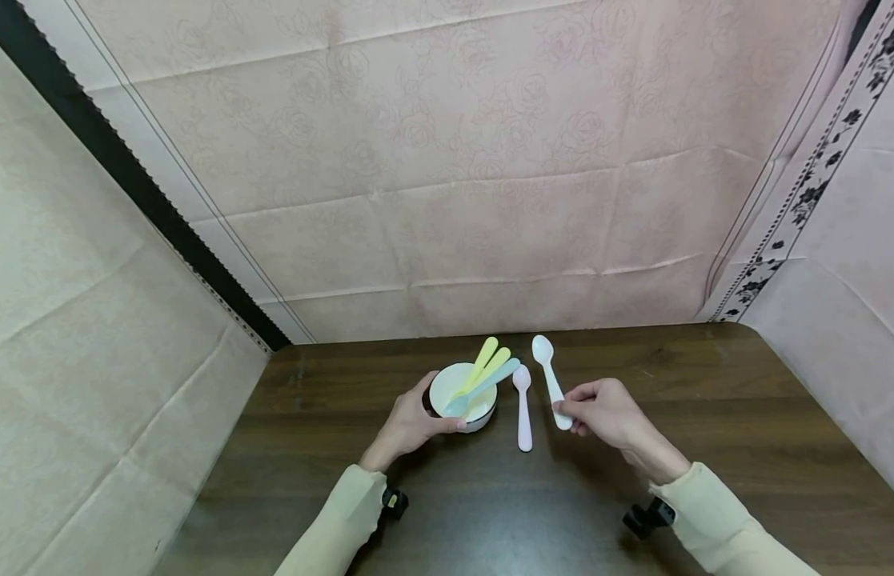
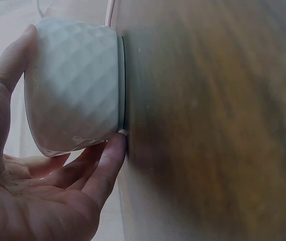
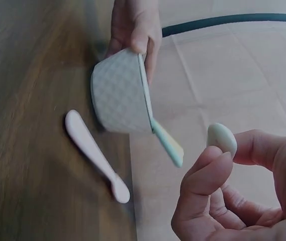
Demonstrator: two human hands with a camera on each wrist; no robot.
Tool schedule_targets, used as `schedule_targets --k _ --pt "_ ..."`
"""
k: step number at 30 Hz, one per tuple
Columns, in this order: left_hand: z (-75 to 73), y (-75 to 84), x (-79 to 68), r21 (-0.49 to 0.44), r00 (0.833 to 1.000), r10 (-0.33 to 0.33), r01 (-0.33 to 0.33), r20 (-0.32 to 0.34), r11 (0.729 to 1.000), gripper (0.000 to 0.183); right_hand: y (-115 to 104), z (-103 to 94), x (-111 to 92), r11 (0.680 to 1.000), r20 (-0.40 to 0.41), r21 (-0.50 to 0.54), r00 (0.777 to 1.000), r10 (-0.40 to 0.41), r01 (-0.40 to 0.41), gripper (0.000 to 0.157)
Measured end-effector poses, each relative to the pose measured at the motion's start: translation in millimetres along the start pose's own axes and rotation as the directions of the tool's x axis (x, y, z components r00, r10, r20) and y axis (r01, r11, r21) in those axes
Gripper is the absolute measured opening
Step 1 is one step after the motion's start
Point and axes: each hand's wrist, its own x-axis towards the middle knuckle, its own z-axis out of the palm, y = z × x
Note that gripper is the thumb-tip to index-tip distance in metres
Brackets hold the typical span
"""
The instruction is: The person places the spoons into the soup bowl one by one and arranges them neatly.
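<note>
My left hand [image 1: 409,422] grips a white bowl [image 1: 483,423] on the table, thumb on one side and fingers round the other. Its diamond-patterned wall [image 2: 77,85] fills much of the left wrist view. Two yellow-green spoons [image 1: 487,352] and a pale teal spoon [image 1: 493,379] lean in the bowl, handles out over the rim to the right. Between thumb and fingers, my right hand [image 1: 607,414] pinches a white spoon [image 1: 550,378] near its handle end, with the spoon's head pointing away. A pale pink spoon [image 1: 524,418] lies on the table between bowl and right hand.
The dark wooden table [image 1: 490,512] ends at a back edge just behind the spoons. Pale patterned cloth [image 1: 490,176] hangs behind it, with more cloth at the left and right sides. Both wrists carry small black devices [image 1: 648,516] near the sleeves.
</note>
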Motion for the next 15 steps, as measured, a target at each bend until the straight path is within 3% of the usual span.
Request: schedule_targets --k 15 --pt "0.2 1.3 -1.7 -0.012 1.000 0.006 -0.006 -0.008 1.000 0.100 -10 18.7 -5 0.998 0.130 0.031 0.990 -0.061 0.057 0.017"
